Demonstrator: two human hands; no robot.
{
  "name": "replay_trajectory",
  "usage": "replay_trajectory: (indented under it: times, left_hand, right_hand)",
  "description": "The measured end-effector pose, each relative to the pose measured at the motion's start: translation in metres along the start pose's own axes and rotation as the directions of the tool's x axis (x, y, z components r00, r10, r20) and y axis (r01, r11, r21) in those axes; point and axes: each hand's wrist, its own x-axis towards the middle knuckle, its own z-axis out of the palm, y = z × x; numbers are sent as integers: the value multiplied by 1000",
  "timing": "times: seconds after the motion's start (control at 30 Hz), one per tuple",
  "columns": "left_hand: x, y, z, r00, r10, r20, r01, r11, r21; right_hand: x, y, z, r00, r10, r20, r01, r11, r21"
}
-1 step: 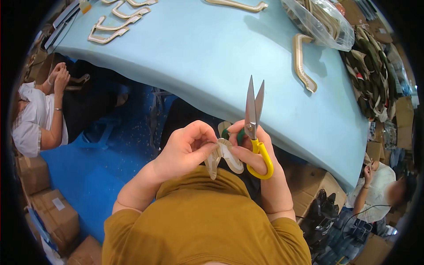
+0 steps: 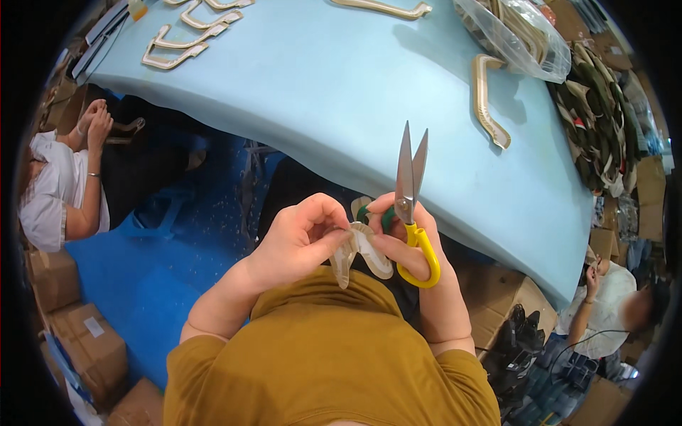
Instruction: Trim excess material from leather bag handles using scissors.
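My left hand (image 2: 304, 231) is closed in a pinch at the upper edge of a folded beige strip with a white inner band (image 2: 372, 257). My right hand (image 2: 419, 245) has a pair of scissors (image 2: 406, 186) hooked over its fingers, one handle loop yellow, the other green. Its thumb presses on the same strip beside the left fingertips. The blades point away from me, slightly apart and touching nothing. Part of the strip shows behind the hands, and the fingers hide the rest.
Several similar bent strips (image 2: 174, 57) lie on the pale blue table (image 2: 305, 92), one strip (image 2: 482, 103) at right near a clear bag (image 2: 522, 42) of more. People sit at left (image 2: 67, 184) and right (image 2: 604, 305). Cardboard boxes (image 2: 89, 348) stand on the blue floor.
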Motion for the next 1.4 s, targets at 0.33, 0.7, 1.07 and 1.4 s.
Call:
replay_trajectory:
  times: [0.33,0.7,1.07,1.4]
  left_hand:
    - [4,-10,11,977,-163,-134,69,847,-527]
    - [3,-5,11,955,59,-291,-133,961,-242]
    - [1,-5,13,956,21,-294,-110,951,-290]
    - [-2,0,17,961,6,-276,-87,955,-282]
  right_hand:
    - [4,8,0,982,-123,-142,93,975,-203]
    - [-20,4,-22,867,-495,51,210,272,-939]
    - [-25,15,-29,822,-552,142,239,107,-965]
    - [-28,9,-35,804,-560,201,231,-17,-973]
